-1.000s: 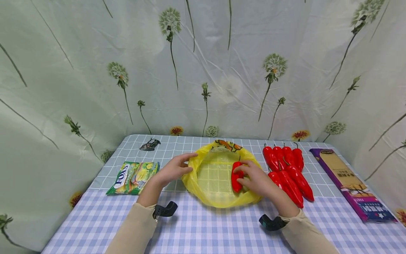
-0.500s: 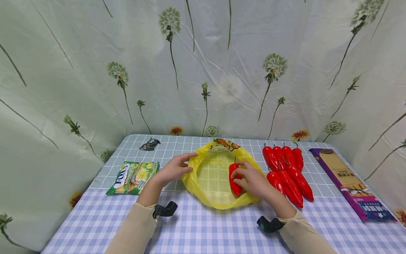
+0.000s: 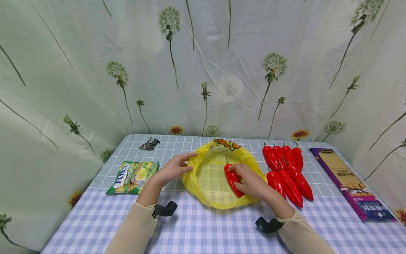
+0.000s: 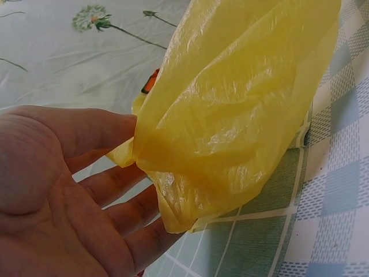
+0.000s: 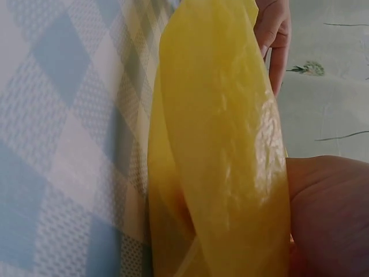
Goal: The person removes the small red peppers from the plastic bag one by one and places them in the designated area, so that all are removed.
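— What is the right hand (image 3: 252, 183) doing?

— It is grasping a red pepper (image 3: 232, 180), fingers curled over it, inside the open mouth of the yellow plastic bag (image 3: 209, 192). The pepper is lying just left of the palm, stem pointing away from the person, resting on the bag's lower layer on the desk (image 3: 203, 229).

— And the left hand (image 3: 172, 170)?

— It is sitting at the bag's left rim with fingers nearly straight, released rather than clenched. In the left wrist view the fingers (image 4: 109, 190) are lying against a fold of the yellow film (image 4: 230, 109); whether the thumb is pinching it, I cannot tell.

— What is the right wrist camera showing?

— Mostly the bag's wall (image 5: 225, 150) standing up against the heel of the right hand (image 5: 328, 219), with the fingers of the left hand (image 5: 274, 34) peeking beyond it.

— What is lying around the hands?

— Just right of the right hand, a pile of red peppers (image 3: 287, 169) is resting on the checked cloth. Further right, a long purple box (image 3: 350, 183) is lying lengthwise. Left of the left hand, a green FOX'S candy packet (image 3: 133, 177) is lying flat, and beyond it, a small dark wrapper (image 3: 149, 144) is sitting near the flowered curtain (image 3: 95, 70).
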`<action>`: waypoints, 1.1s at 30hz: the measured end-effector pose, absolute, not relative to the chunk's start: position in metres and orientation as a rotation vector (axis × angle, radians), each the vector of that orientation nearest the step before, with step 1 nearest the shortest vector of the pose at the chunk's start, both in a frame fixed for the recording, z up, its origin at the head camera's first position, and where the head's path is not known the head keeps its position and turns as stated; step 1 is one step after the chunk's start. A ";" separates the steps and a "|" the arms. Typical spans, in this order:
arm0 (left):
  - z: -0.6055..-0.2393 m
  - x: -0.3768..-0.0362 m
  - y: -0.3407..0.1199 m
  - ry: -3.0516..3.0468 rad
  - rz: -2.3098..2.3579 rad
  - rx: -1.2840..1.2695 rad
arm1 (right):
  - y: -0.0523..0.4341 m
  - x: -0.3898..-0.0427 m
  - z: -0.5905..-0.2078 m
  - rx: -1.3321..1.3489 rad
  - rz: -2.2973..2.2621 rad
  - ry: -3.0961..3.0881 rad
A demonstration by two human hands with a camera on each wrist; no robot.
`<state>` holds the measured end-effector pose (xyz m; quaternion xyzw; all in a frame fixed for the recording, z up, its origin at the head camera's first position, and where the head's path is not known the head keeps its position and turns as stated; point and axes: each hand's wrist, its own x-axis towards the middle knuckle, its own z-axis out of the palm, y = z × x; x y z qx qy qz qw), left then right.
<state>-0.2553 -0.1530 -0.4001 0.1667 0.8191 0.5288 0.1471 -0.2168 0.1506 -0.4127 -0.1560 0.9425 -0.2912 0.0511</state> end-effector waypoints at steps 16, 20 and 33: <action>-0.401 -0.255 -0.152 2.373 1.514 0.471 | 0.156 -0.214 -0.405 -0.695 -1.032 2.815; -0.401 -0.254 -0.153 2.374 1.505 0.475 | 0.159 -0.214 -0.397 -0.714 -1.073 2.827; -0.401 -0.254 -0.154 2.360 1.519 0.476 | 0.171 -0.215 -0.374 -0.662 -1.225 2.856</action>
